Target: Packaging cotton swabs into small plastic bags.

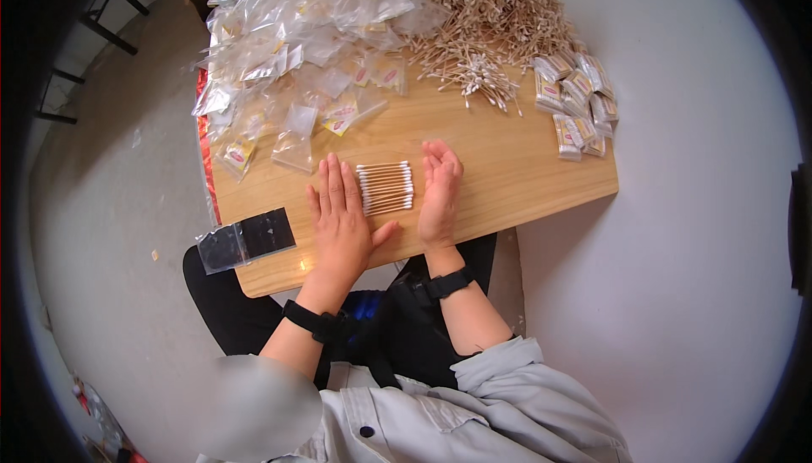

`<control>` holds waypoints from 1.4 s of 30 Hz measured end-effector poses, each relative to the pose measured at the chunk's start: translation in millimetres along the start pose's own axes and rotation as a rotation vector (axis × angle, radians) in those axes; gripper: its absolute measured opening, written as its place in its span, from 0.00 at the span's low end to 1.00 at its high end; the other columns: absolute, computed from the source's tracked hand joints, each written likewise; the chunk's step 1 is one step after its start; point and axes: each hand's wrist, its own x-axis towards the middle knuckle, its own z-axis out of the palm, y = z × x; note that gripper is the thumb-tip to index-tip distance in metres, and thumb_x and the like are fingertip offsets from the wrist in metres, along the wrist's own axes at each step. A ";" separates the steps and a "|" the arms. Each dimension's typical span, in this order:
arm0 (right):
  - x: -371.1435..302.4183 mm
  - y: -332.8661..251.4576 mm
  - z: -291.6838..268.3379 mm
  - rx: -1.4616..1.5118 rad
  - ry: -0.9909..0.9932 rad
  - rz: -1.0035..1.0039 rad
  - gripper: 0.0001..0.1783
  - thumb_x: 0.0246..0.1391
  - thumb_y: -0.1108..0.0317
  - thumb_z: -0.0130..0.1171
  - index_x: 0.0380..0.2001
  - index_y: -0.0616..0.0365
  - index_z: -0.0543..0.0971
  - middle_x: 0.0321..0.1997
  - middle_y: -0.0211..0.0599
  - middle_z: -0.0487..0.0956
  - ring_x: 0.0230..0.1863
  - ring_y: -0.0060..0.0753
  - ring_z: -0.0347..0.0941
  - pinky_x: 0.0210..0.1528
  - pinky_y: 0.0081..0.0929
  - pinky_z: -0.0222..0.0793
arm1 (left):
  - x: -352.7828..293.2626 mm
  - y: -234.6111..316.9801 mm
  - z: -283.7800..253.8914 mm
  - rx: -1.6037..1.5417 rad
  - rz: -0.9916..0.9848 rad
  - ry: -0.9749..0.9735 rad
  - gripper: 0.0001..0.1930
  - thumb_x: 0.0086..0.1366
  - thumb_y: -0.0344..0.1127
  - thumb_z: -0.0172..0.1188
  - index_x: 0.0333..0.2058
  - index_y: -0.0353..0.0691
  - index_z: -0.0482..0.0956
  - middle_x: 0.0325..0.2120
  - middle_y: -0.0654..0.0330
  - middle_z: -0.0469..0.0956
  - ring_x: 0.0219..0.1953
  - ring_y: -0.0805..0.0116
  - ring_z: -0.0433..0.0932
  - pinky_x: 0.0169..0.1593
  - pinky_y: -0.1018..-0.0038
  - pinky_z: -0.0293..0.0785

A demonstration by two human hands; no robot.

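Observation:
A neat row of cotton swabs [386,187] lies side by side on the wooden table [516,171], their white tips lined up at both ends. My left hand [340,230] rests palm down along the row's left ends, fingers stretched out and thumb spread toward the near side. On the row's right stands my right hand [439,197], turned on its edge with loosely bent fingers and nothing visible in it. A small gap shows between the swab tips and this hand. Both wrists wear black straps.
Clear plastic bags [313,32] heap across the far left. Beside them rises a big pile of loose swabs [499,15]. Packed swab bundles [577,99] sit at the right edge. A black card in a clear sleeve [266,233] overhangs the near left edge.

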 end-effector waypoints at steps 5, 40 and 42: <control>0.2 -4.1 -6.5 -0.274 -0.044 -0.091 0.22 0.61 0.69 0.53 0.57 0.63 0.67 0.58 0.44 0.64 0.58 0.39 0.65 0.62 0.35 0.62 | -2.7 13.3 0.6 0.116 0.126 -0.071 0.58 0.49 0.67 0.62 0.68 0.33 0.49 0.71 0.49 0.45 0.74 0.56 0.41 0.71 0.51 0.34; 29.2 -8.9 -4.2 -0.964 -0.164 -0.464 0.22 0.40 0.68 0.71 0.43 0.54 0.77 0.49 0.43 0.68 0.55 0.50 0.64 0.58 0.44 0.61 | -14.9 2.0 1.1 0.114 0.129 -0.065 0.57 0.48 0.67 0.61 0.68 0.34 0.52 0.71 0.53 0.47 0.73 0.60 0.44 0.72 0.55 0.36; 24.9 -11.1 -1.2 -0.963 -0.125 -0.519 0.18 0.41 0.68 0.70 0.38 0.53 0.79 0.48 0.42 0.69 0.55 0.49 0.64 0.58 0.44 0.61 | -14.7 2.7 -1.1 0.081 0.130 -0.089 0.56 0.51 0.67 0.60 0.68 0.32 0.50 0.71 0.51 0.47 0.73 0.57 0.44 0.72 0.54 0.34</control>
